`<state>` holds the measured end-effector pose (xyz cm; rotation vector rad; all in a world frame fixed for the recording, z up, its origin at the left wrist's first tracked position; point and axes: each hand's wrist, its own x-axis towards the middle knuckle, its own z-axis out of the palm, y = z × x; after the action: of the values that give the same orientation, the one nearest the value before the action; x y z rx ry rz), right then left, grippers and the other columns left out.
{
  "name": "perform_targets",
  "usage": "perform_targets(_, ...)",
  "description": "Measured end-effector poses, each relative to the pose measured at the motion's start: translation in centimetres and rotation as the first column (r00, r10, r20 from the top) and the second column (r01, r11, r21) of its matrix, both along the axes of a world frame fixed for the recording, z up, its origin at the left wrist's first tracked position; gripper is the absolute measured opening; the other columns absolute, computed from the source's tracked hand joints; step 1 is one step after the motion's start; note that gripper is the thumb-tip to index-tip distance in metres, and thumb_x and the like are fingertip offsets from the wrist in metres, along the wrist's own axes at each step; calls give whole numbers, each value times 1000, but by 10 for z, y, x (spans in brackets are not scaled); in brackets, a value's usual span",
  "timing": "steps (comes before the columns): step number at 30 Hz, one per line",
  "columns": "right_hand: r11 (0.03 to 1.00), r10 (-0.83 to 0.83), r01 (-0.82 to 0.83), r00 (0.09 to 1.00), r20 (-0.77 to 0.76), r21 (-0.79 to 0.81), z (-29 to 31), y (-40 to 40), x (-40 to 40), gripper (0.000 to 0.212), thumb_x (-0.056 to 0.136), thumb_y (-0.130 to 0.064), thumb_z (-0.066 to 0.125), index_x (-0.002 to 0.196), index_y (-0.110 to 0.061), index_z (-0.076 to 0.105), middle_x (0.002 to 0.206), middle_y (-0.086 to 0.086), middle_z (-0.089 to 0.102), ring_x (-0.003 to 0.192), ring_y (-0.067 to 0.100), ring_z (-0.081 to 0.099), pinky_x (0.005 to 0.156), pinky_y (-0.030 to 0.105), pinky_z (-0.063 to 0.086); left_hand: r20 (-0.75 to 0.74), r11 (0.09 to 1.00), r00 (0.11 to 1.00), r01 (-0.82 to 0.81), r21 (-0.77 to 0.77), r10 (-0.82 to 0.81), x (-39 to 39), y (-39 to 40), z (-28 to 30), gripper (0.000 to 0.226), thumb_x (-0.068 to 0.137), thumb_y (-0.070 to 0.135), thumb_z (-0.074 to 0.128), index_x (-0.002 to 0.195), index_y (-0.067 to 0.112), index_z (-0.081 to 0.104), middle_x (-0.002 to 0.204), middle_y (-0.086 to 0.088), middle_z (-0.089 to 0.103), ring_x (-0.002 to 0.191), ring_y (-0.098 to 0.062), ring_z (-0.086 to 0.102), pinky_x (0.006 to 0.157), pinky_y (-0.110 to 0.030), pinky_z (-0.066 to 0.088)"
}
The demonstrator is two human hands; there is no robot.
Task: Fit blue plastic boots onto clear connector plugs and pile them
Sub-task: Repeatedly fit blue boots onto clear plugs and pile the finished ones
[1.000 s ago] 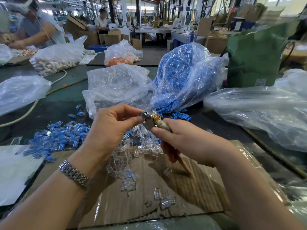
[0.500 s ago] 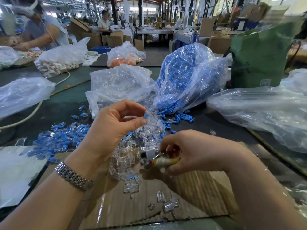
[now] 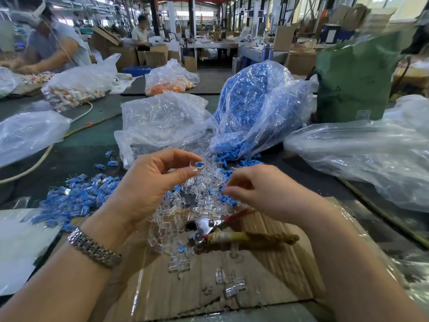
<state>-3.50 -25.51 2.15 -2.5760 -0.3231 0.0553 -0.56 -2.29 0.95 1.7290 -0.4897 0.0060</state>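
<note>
- Currently at the fitting step: left hand (image 3: pixel 148 187) pinching 1 plug (image 3: pixel 197 165) with blue boot between thumb and forefinger, raised above loose plugs (image 3: pixel 197 201).
- Right hand (image 3: pixel 262 194) lowered to pile edge, fingers curled narrow at a blue boot (image 3: pixel 224 199); actual grip cannot be told.
- Pliers (image 3: pixel 232 233) lying on cardboard (image 3: pixel 209 293), untouched.
- Finished pile (image 3: pixel 69 198) left of left wrist.
- Next, judged: seat boot fully, drop on finished pile, pick 1 fresh plug.
- Boot bag (image 3: pixel 255 105) behind.
</note>
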Motion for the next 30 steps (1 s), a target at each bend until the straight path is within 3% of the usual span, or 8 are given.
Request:
perform_targets(4, 941, -339, 328, 918, 208, 87, -8, -28, 16, 16, 101, -20, 55, 104, -23, 70, 95, -5, 71, 85, 16, 65, 77, 36, 54, 19, 941, 956, -293, 169, 294, 22, 31, -5, 15, 85, 21, 77, 91, 35, 76, 93, 11, 78, 92, -7, 72, 85, -23, 50)
perform_targets(9, 932, -354, 361, 920, 169, -12, -23, -29, 29, 16, 98, -21, 63, 111, -21, 73, 109, -1, 73, 101, 19, 65, 93, 38, 53, 178, 618, 753, -631, 469, 633, 33, 55, -10, 17, 88, 13, 69, 85, 30, 68, 92, -2, 74, 88, -25, 67, 77, -41, 53)
perform_targets(12, 946, -319, 324, 940, 124, -27, -27, -16, 32, 17, 93, -34, 71, 106, -23, 75, 101, -2, 74, 93, 18, 66, 88, 39, 56, 333, 509, 728, -667, 544, 599, 26, 47, -8, 16, 89, 13, 66, 99, 24, 72, 103, -6, 70, 102, -32, 62, 89, -50, 53)
perform_targets(17, 948, -278, 289, 956, 91, -137, -31, -4, 36, 13, 93, -31, 71, 103, -27, 77, 99, -2, 74, 94, 19, 68, 82, 33, 55, 374, 715, 879, -462, 524, 295, 14, 14, -9, 22, 93, 12, 67, 109, 27, 73, 109, 9, 65, 99, -8, 58, 90, -28, 48)
perform_targets(18, 947, -271, 281, 959, 83, -154, -32, -3, 36, 13, 94, -29, 69, 104, -26, 76, 99, -1, 75, 94, 20, 68, 83, 34, 56, 370, 727, 902, -406, 553, 223, 14, 8, -11, 22, 94, 16, 67, 111, 29, 72, 111, 11, 64, 104, -7, 57, 97, -32, 47)
perform_targets(20, 945, -270, 280, 959, 83, -168, -34, -2, 36, 13, 96, -27, 66, 105, -25, 74, 101, -1, 73, 93, 20, 67, 85, 37, 56, 367, 685, 920, -355, 636, 136, 16, -1, -15, 25, 95, 26, 67, 119, 35, 70, 123, 14, 64, 117, -10, 53, 109, -46, 39)
perform_targets(23, 941, -282, 299, 951, 124, -157, -35, -4, 37, 10, 100, -28, 57, 103, -24, 66, 96, -4, 65, 86, 19, 58, 78, 35, 49, 370, 590, 922, -363, 721, 114, 20, -11, -20, 32, 98, 32, 63, 129, 40, 64, 134, 17, 61, 127, -10, 49, 116, -48, 30)
perform_targets(30, 949, -278, 296, 948, 156, -109, -33, -4, 35, 8, 100, -28, 55, 99, -23, 60, 87, -6, 57, 82, 19, 55, 71, 33, 42, 436, 582, 895, -404, 706, 92, 21, -22, -25, 16, 93, 30, 71, 108, 33, 74, 106, 15, 69, 101, -6, 61, 111, -44, 38)
